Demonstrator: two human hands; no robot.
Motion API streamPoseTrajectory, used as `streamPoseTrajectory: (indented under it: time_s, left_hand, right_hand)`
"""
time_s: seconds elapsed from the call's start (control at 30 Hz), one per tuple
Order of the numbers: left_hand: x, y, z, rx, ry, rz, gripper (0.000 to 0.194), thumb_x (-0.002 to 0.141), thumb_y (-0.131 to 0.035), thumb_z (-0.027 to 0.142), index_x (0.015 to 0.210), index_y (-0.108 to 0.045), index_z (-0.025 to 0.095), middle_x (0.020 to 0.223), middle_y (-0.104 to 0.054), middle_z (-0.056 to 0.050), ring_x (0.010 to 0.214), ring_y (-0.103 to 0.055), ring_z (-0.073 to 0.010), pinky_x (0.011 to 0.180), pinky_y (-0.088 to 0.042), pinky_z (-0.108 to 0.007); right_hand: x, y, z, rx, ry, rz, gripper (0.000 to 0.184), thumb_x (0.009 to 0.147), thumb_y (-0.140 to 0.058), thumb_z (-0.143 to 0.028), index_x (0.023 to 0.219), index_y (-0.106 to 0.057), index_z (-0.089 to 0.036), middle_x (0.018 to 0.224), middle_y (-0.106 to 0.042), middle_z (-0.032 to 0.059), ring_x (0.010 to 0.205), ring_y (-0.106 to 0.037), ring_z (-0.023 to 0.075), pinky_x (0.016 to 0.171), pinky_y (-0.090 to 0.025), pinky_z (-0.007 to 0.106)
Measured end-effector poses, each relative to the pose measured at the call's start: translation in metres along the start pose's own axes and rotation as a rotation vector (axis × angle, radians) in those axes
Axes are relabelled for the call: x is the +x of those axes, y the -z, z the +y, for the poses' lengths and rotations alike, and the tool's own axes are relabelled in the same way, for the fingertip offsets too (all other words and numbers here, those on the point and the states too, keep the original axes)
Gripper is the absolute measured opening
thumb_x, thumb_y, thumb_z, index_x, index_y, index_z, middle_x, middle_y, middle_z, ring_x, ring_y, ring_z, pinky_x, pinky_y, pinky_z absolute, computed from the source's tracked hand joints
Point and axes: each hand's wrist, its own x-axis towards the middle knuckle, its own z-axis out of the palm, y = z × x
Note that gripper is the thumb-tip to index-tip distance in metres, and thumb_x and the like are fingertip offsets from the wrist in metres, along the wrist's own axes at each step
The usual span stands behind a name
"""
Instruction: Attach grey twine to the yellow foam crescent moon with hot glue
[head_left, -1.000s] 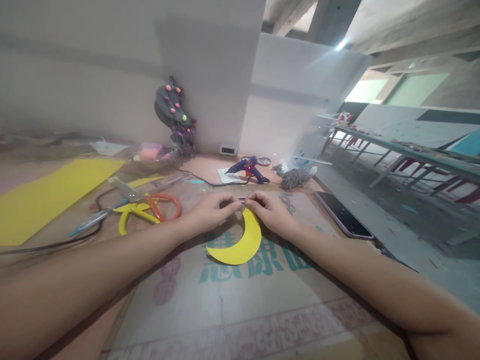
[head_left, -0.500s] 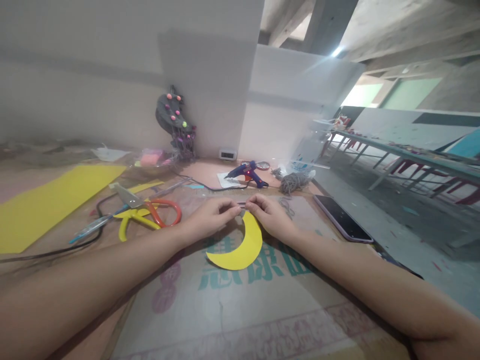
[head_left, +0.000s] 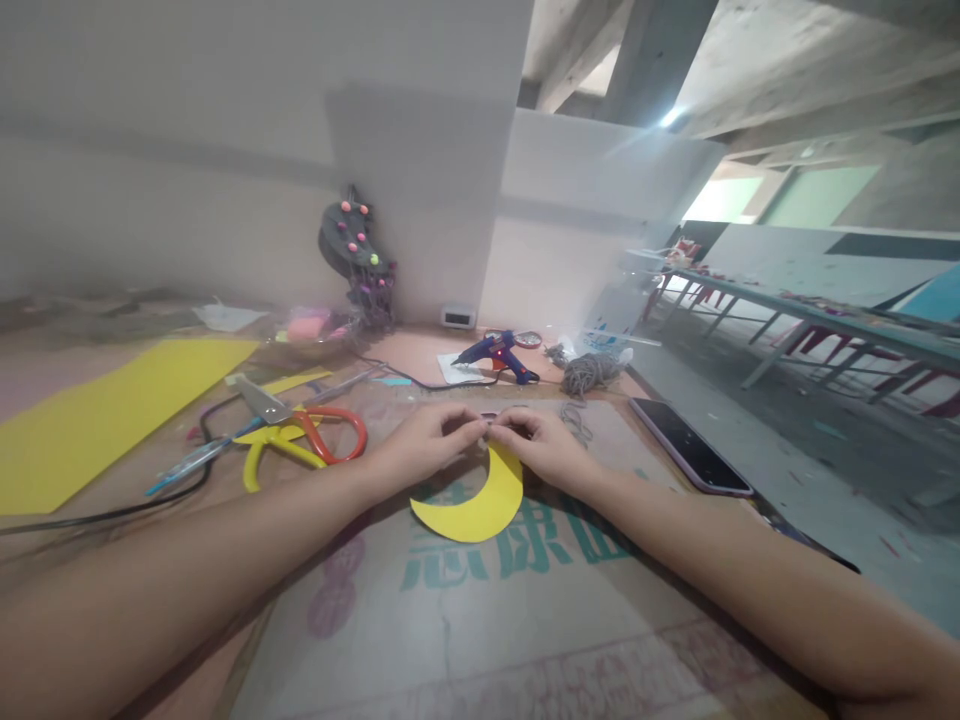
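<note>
A yellow paper crescent hangs from the fingertips of both hands, its upper tip hidden by them and its lower tip pointing left. My left hand is closed in a pinch at that upper tip. My right hand pinches the same spot from the other side, thumbs nearly touching. Between the fingers a small dark purple strip shows, too small to name surely. Beneath lies a printed cardboard sheet with green characters.
Orange-handled scissors and yellow-handled scissors lie left, beside yellow sheet. Behind the hands are a blue glue gun and grey yarn. A phone lies right. A grey crescent decoration stands against the wall.
My fingertips have drawn closer together over the crescent's upper tip, covering more of it and of the purple strip. The whole view has shifted slightly.
</note>
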Motion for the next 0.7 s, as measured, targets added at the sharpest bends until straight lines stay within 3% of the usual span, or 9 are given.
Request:
streamPoseTrajectory:
  time_s: [0.23,0.47,0.7]
  left_hand:
    - [-0.0011,0.0005,-0.0007,0.067,-0.022,0.043,0.036,0.088,-0.048,0.047,0.086,-0.066,0.016,0.075,-0.065,-0.002,0.065,-0.054,-0.0146,0.056,-0.038,-0.023]
    - [-0.0007,0.0019,0.0017,0.108,-0.078,0.010,0.033,0.089,-0.046,0.042,0.085,-0.066,0.016,0.077,-0.066,-0.002,0.072,-0.057,-0.0160,0.063,-0.041,-0.025]
    - [-0.0004,-0.0001,0.0034,0.099,-0.016,0.026,0.033,0.087,-0.048,0.044,0.084,-0.065,0.016,0.073,-0.065,-0.001,0.066,-0.056,-0.0153,0.058,-0.040,-0.024]
  right_hand:
    - [0.0002,-0.0011,0.0030,0.008,0.007,0.000,0.027,0.088,-0.051,-0.039,0.083,-0.066,-0.016,0.078,-0.067,0.0020,0.072,-0.058,0.0147,0.062,-0.043,0.024]
    - [-0.0013,-0.0004,0.0013,0.013,0.011,0.020,0.022,0.086,-0.055,-0.036,0.083,-0.066,-0.017,0.078,-0.067,0.0011,0.070,-0.058,0.0131,0.061,-0.042,0.022]
    - [-0.0013,0.0004,0.0012,0.028,0.015,0.035,0.026,0.088,-0.051,-0.038,0.083,-0.064,-0.017,0.075,-0.065,0.0000,0.068,-0.056,0.0126,0.060,-0.041,0.022]
